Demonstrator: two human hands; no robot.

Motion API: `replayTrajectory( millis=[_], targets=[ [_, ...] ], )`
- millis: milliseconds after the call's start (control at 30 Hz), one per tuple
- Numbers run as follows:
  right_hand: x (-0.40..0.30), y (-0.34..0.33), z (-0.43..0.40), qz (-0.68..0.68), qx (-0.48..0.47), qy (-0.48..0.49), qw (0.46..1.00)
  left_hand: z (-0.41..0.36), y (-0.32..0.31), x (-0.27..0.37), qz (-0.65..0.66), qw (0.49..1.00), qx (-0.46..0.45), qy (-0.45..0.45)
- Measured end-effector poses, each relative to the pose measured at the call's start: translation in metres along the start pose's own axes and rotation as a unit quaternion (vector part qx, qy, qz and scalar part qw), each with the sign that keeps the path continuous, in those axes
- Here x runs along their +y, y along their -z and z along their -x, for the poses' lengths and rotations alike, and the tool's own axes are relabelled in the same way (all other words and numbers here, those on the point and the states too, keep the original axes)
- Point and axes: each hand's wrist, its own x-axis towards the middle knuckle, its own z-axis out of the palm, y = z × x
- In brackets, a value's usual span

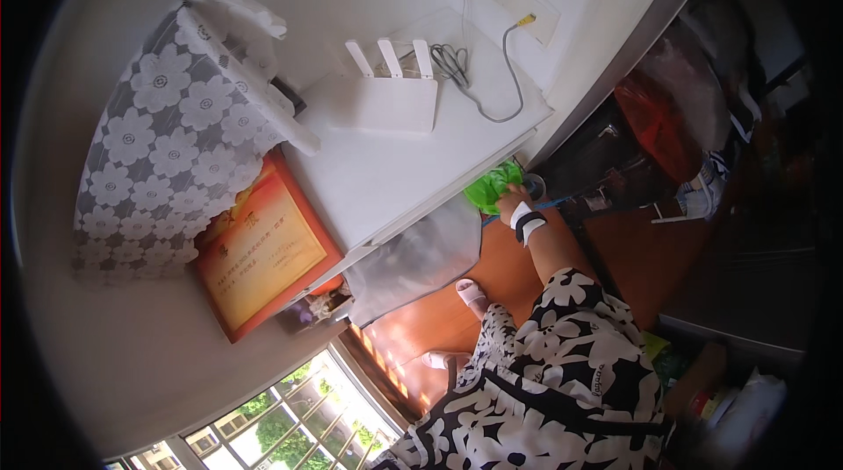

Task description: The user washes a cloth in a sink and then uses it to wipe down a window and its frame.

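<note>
My right hand [514,204] reaches down past the end of a white cabinet top [395,174]. Its fingers are bent onto a crumpled bright green plastic bag [490,185] and seem to pinch it. A white band with a black strap [529,223] wraps that wrist. Close beside the fingers are a round clear container [535,187], partly hidden, and a thin blue cord [556,202]. My left hand is out of view.
A white router [385,103] with a coiled grey cable [451,65] is on the cabinet top. A framed certificate [270,249] leans beside a lace-covered object [174,134]. Below lies a translucent plastic sheet [421,256]. Bags and a dark case [593,147] crowd the right; a barred window [283,424] is lower left.
</note>
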Motion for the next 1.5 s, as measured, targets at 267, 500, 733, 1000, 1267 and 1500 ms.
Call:
replayTrajectory(
  millis=[267, 500, 733, 1000, 1267, 1500],
  targets=[
    [-0.003, 0.048, -0.011, 0.076, -0.010, 0.021, 0.997, -0.017, -0.017, -0.013, -0.016, 0.999, -0.024, 0.038],
    [-0.014, 0.034, -0.039, -0.089, 0.038, -0.201, 0.975, -0.034, -0.010, -0.026, -0.023, 0.997, -0.016, 0.067],
    [-0.034, 0.001, -0.059, -0.029, 0.191, -0.280, 0.941, -0.041, 0.003, -0.040, -0.033, 0.995, -0.003, 0.089],
    [-0.012, 0.026, -0.022, -0.149, 0.237, -0.139, 0.950, -0.044, 0.039, -0.069, -0.064, 0.991, 0.020, 0.118],
    [-0.073, 0.155, 0.083, -0.567, -0.021, 0.163, 0.808, -0.059, 0.229, -0.179, -0.155, 0.941, 0.202, 0.221],
    [-0.215, 0.156, 0.218, -0.220, -0.366, 0.420, 0.801, -0.032, 0.385, -0.345, -0.351, 0.839, 0.294, 0.294]
  ],
)
